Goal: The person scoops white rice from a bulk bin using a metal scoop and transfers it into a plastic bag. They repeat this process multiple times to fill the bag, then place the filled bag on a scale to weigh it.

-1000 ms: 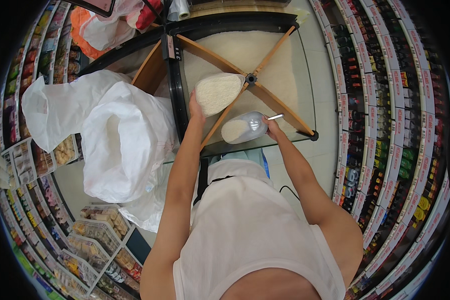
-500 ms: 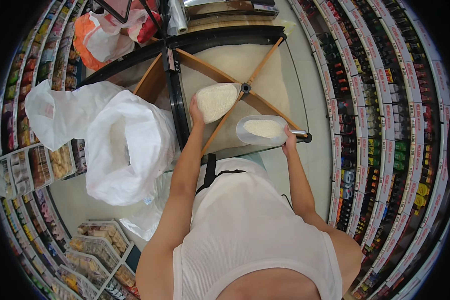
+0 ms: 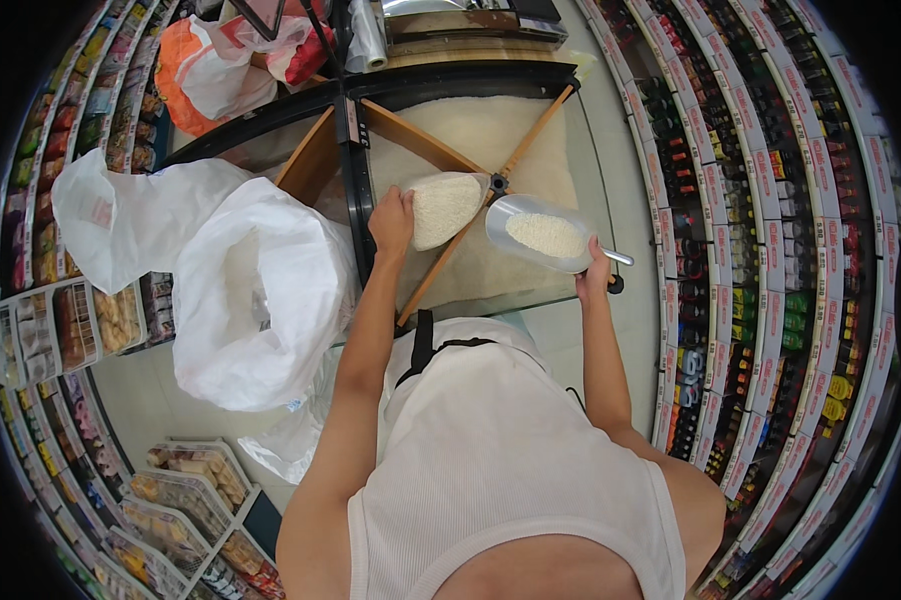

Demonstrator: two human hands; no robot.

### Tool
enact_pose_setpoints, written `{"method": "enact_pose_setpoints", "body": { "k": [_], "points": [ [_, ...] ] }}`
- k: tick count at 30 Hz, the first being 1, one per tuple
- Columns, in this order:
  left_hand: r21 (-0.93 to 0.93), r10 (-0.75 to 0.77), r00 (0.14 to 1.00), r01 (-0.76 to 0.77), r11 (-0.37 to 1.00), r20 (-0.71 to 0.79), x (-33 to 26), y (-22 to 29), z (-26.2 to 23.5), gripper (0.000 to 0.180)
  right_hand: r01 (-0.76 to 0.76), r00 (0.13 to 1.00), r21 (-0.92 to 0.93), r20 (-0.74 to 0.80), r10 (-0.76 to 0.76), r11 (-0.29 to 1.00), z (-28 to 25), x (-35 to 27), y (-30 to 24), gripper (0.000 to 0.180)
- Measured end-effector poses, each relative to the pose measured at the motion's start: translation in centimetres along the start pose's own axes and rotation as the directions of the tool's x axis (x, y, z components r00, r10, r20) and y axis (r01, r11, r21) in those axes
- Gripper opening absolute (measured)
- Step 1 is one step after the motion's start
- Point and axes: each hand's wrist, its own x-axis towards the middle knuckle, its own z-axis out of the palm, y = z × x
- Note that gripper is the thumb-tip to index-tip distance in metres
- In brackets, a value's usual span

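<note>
A clear plastic bag of rice (image 3: 446, 212) is in my left hand (image 3: 390, 222), whose fingers are closed on its left edge. The bag bulges with white grains above the bin. To its right, a metal scoop (image 3: 510, 215) carries a heap of rice (image 3: 547, 235). My right hand (image 3: 594, 272) is wrapped round the scoop near the base of its handle. Scoop and bag are close, their near edges almost touching. Below both lies the glass-sided bin (image 3: 470, 305), with loose rice (image 3: 460, 118) inside.
Crossed wooden bars (image 3: 420, 137) meet at a black hub (image 3: 497, 184) over the bin. An open white sack (image 3: 310, 330) stands at the left. Stocked shelves (image 3: 675, 250) rise at the right, and clear snack boxes (image 3: 185, 490) sit at the lower left.
The scoop has shifted slightly right, its handle end tipping nearer me. My left hand has moved up the bag's left edge, its fingers now drawn together there.
</note>
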Motion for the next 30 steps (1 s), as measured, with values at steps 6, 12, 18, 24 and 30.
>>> {"method": "enact_pose_setpoints", "body": {
  "k": [6,12,18,24,30],
  "points": [
    [0.054,0.069,0.997,-0.07,0.996,0.022,1.3,-1.3,-0.1,0.038,0.084,0.996,-0.101,0.042,-0.08,0.991,2.8,1.1,-1.2,0.035],
    [-0.029,0.095,0.994,-0.093,0.995,0.047,1.7,-0.9,-0.7,0.04,0.483,0.871,-0.193,0.208,-0.445,0.854,9.2,1.6,-1.9,0.033],
    [-0.029,0.081,0.992,-0.079,0.996,0.097,1.9,-1.1,-1.0,0.041,0.679,0.732,-0.448,0.352,-0.584,0.582,14.0,-1.9,-5.4,0.032],
    [-0.071,0.094,0.993,-0.089,0.993,0.074,1.8,-0.5,-1.3,0.04,0.652,0.757,-0.446,0.338,-0.56,0.613,9.2,-1.1,-6.1,0.032],
    [0.046,0.135,0.984,-0.141,0.989,0.115,2.6,0.3,-1.3,0.026,0.496,0.868,-0.674,0.359,-0.343,0.548,1.3,0.7,1.8,0.035]
  ]
}}
